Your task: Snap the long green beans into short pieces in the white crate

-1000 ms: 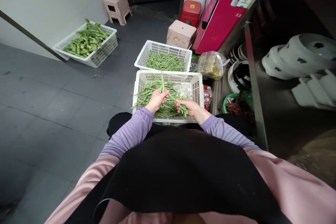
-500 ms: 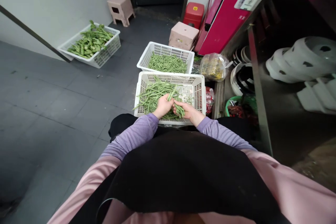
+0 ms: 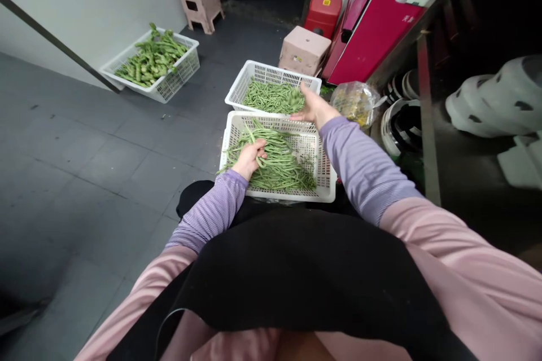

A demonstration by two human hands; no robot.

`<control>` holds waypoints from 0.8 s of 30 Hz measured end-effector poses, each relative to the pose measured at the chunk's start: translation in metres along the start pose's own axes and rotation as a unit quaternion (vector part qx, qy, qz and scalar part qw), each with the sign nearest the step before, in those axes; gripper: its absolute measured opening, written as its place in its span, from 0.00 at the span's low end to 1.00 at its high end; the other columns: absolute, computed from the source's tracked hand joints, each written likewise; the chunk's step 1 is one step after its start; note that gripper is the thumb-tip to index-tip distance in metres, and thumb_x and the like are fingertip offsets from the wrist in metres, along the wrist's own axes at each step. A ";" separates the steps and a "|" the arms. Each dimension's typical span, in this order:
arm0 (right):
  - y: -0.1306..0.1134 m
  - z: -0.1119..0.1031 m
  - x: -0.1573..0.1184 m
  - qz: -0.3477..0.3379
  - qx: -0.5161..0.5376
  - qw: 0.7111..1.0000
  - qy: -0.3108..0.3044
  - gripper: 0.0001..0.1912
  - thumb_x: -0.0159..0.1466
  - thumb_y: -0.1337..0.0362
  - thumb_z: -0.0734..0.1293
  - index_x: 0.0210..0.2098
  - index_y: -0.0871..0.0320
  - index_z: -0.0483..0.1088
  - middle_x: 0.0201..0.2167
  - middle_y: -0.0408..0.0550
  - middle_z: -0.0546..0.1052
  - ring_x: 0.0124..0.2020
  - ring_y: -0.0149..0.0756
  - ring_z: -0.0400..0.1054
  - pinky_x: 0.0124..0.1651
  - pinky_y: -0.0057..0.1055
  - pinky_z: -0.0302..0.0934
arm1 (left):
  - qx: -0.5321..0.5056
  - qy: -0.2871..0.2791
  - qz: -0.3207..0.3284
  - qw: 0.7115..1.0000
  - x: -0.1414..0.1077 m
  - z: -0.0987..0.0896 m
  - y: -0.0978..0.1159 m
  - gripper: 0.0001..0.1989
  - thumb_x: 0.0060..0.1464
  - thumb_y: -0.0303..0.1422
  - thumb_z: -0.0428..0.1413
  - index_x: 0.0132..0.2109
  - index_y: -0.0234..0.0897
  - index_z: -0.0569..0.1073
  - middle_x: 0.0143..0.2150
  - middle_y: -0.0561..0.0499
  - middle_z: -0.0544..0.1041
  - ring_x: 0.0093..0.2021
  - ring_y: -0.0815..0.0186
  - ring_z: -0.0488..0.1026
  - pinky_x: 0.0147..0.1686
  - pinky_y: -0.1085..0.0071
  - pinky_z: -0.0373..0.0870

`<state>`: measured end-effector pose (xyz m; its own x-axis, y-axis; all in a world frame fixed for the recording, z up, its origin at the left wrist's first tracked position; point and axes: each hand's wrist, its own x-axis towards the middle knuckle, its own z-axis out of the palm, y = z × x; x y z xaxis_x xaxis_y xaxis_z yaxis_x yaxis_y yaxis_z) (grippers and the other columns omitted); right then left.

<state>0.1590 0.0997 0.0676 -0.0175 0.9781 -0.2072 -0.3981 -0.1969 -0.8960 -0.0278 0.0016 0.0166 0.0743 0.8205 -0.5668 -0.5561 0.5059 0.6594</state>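
Note:
Long green beans (image 3: 282, 166) lie heaped in the near white basket (image 3: 326, 180) in front of my knees. My left hand (image 3: 250, 157) is closed round a few of these beans, low over the left of the heap. My right hand (image 3: 310, 106) reaches over the far white basket (image 3: 237, 90), near its right front corner, with thumb and fingers spread. A blurred clump of green pieces is just beside its fingers, apparently falling. Short cut green beans (image 3: 269, 96) cover the bottom of that far basket.
A third white basket (image 3: 182, 70) with chunky green vegetables stands by the wall at left. Pink stools (image 3: 199, 0) and a red stool (image 3: 324, 11) stand further back. On the right are a clear plastic bag (image 3: 353, 98), a magenta cabinet (image 3: 372, 28) and a metal shelf with white containers.
My hands have parted. The right has moved forward from the near basket to the far one and opened, letting bean pieces go. The left has shifted slightly left, keeping beans.

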 end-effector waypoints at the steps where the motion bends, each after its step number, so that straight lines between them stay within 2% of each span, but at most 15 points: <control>1: -0.007 0.005 0.009 0.022 -0.032 0.999 -0.013 0.26 0.73 0.67 0.42 0.36 0.75 0.65 0.35 0.48 0.71 0.41 0.31 0.73 0.30 0.25 0.63 | -0.012 0.002 0.004 1.000 0.001 0.000 0.002 0.09 0.53 0.21 0.58 0.31 0.34 0.65 0.17 0.63 0.58 0.13 0.80 0.49 0.16 0.80 0.55; 3: -0.003 0.009 0.006 0.093 -0.124 0.987 -0.048 0.19 0.72 0.64 0.54 0.34 0.71 0.68 0.33 0.48 0.73 0.37 0.31 0.73 0.30 0.23 0.65 | -0.032 0.006 0.010 0.999 0.002 0.000 0.006 0.09 0.53 0.21 0.59 0.31 0.34 0.65 0.17 0.63 0.58 0.13 0.81 0.50 0.16 0.81 0.56; 5: 0.021 0.005 -0.020 0.151 -0.234 0.953 -0.121 0.09 0.63 0.65 0.69 0.30 0.65 0.71 0.28 0.48 0.74 0.28 0.29 0.70 0.25 0.21 0.64 | -0.044 0.002 0.011 0.999 0.002 -0.001 0.008 0.09 0.53 0.21 0.59 0.31 0.34 0.65 0.17 0.62 0.58 0.13 0.81 0.50 0.16 0.81 0.55; 7: 0.050 -0.007 -0.055 0.186 -0.311 0.904 -0.226 0.08 0.58 0.64 0.74 0.28 0.62 0.74 0.24 0.47 0.75 0.23 0.27 0.66 0.22 0.20 0.61 | -0.050 -0.011 0.013 0.999 0.002 -0.001 0.009 0.10 0.54 0.23 0.60 0.31 0.34 0.65 0.16 0.62 0.58 0.13 0.80 0.51 0.16 0.81 0.56; 8: 0.063 -0.014 -0.072 0.185 -0.328 0.891 -0.254 0.09 0.58 0.62 0.73 0.27 0.62 0.75 0.22 0.45 0.74 0.21 0.26 0.63 0.21 0.20 0.60 | -0.049 -0.018 0.014 0.999 0.002 -0.001 0.009 0.09 0.54 0.23 0.60 0.31 0.34 0.65 0.16 0.62 0.59 0.13 0.80 0.52 0.16 0.81 0.57; 10: 0.080 -0.027 -0.097 0.162 -0.346 0.884 -0.269 0.12 0.59 0.58 0.72 0.26 0.61 0.76 0.19 0.43 0.72 0.19 0.25 0.60 0.20 0.21 0.56 | -0.037 -0.026 0.016 0.999 0.001 -0.001 0.007 0.08 0.54 0.23 0.59 0.31 0.34 0.66 0.17 0.61 0.61 0.14 0.79 0.56 0.18 0.80 0.59; 13: 0.086 -0.038 -0.116 0.109 -0.358 0.902 -0.216 0.16 0.58 0.54 0.70 0.24 0.61 0.76 0.17 0.42 0.69 0.18 0.24 0.56 0.19 0.22 0.49 | 0.016 -0.005 0.013 1.000 -0.001 -0.001 -0.001 0.07 0.54 0.21 0.58 0.31 0.33 0.66 0.19 0.56 0.67 0.16 0.75 0.65 0.21 0.77 0.65; 16: 0.085 -0.038 -0.126 0.053 -0.302 0.949 -0.076 0.20 0.56 0.49 0.71 0.20 0.59 0.71 0.15 0.40 0.65 0.17 0.25 0.53 0.18 0.24 0.46 | 0.089 0.023 0.006 0.996 -0.009 -0.004 -0.010 0.07 0.54 0.22 0.57 0.30 0.32 0.67 0.20 0.53 0.71 0.18 0.71 0.70 0.21 0.75 0.68; 18: 0.086 -0.039 -0.132 0.041 -0.212 0.976 0.005 0.21 0.53 0.47 0.72 0.20 0.58 0.67 0.14 0.38 0.60 0.16 0.25 0.50 0.17 0.24 0.45 | 0.128 0.005 -0.017 0.992 -0.017 -0.008 -0.014 0.08 0.55 0.26 0.59 0.30 0.32 0.67 0.19 0.53 0.71 0.17 0.71 0.69 0.20 0.74 0.67; 19: 0.088 -0.041 -0.134 0.045 -0.164 0.985 0.017 0.22 0.52 0.47 0.73 0.20 0.57 0.66 0.14 0.37 0.59 0.15 0.25 0.49 0.17 0.24 0.45 | 0.151 -0.016 -0.022 0.988 -0.021 -0.009 -0.017 0.10 0.55 0.29 0.60 0.29 0.32 0.67 0.19 0.54 0.69 0.15 0.72 0.67 0.18 0.74 0.66; 22: 0.097 -0.048 -0.137 0.070 -0.060 0.996 0.015 0.22 0.52 0.49 0.74 0.21 0.55 0.61 0.15 0.36 0.57 0.14 0.24 0.47 0.14 0.23 0.45 | 0.227 -0.082 0.019 0.970 -0.037 -0.012 -0.026 0.15 0.54 0.35 0.63 0.27 0.33 0.66 0.17 0.56 0.66 0.13 0.75 0.61 0.15 0.77 0.60; 24: 0.107 -0.053 -0.136 0.091 -0.044 0.994 0.027 0.20 0.55 0.50 0.72 0.22 0.54 0.60 0.15 0.36 0.55 0.13 0.24 0.47 0.13 0.23 0.45 | 0.267 -0.073 0.077 0.958 -0.050 -0.008 -0.036 0.14 0.56 0.36 0.61 0.28 0.35 0.66 0.18 0.57 0.67 0.14 0.76 0.61 0.17 0.77 0.60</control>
<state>0.1676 -0.0575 -0.0207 -0.0323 0.9210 -0.3882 -0.3116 -0.3784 -0.8716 -0.0179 -0.0599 0.0168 0.1631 0.9050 -0.3930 -0.0691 0.4078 0.9104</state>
